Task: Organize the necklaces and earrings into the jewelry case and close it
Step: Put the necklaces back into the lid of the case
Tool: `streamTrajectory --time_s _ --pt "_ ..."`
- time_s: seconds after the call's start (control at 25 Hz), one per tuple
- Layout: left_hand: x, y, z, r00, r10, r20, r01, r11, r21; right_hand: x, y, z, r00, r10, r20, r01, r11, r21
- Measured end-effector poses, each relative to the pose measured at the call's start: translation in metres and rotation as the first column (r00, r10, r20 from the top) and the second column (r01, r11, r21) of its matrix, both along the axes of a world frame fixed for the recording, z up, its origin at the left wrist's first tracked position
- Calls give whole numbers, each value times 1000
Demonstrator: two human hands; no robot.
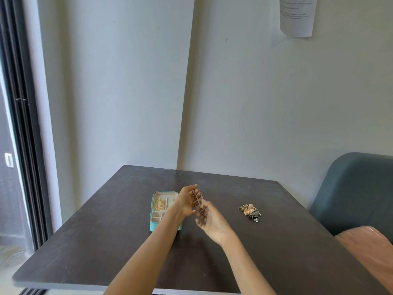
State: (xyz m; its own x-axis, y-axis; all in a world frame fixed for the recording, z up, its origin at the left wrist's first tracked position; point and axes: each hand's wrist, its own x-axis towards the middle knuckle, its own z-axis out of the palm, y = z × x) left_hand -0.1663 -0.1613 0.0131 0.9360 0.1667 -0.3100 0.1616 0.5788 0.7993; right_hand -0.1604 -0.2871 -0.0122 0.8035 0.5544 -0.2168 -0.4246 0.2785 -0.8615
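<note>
A teal jewelry case (154, 225) lies open on the dark table (89, 241), its cream lid part holding gold necklaces (160, 204). My left hand (187, 201) is raised in front of the case, partly hiding it. My right hand (209, 222) is just right of it, palm up. A thin chain necklace (200, 200) is stretched between the fingers of both hands, above the table. A small pile of earrings and jewelry (250, 211) lies on the table to the right, apart from both hands.
A blue-grey chair (357, 192) stands at the table's right side, with a pink cushion (370, 252) near the front right corner. Walls meet behind the table, a paper sheet (297, 15) hangs on the right wall, and a dark door frame (23, 124) is at left.
</note>
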Motion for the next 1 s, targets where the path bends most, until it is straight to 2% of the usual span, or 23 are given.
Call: streamTrajectory --time_s 0.12,0.2,0.32,0.4,0.52,0.64,0.72,0.88,1.0 --pt "-3 3 0 1000 4 -9 -3 999 47 3 1 6 997 -80 -2 80 997 12" --pt "-6 7 -1 999 -45 -1 45 992 122 10 1 11 983 -178 -48 181 981 65" --pt "-11 8 -4 989 -147 14 140 967 213 20 4 20 970 -223 -97 235 961 144" --pt "-13 5 -4 975 -219 33 205 948 243 25 4 29 979 -196 -56 202 972 124" --pt "-12 6 1 957 -288 39 270 930 251 34 1 46 991 -64 116 76 992 -104" --pt "-10 8 7 952 -304 26 281 907 315 41 -1 64 952 90 292 33 919 -393" --pt "-10 8 9 959 -279 56 246 911 330 45 -2 74 933 151 328 24 881 -473" --pt "-10 14 10 979 -150 137 122 973 196 53 -10 83 956 204 212 -95 896 -434" --pt "-12 19 10 987 -74 146 55 990 131 55 -12 78 971 175 160 -117 941 -318"
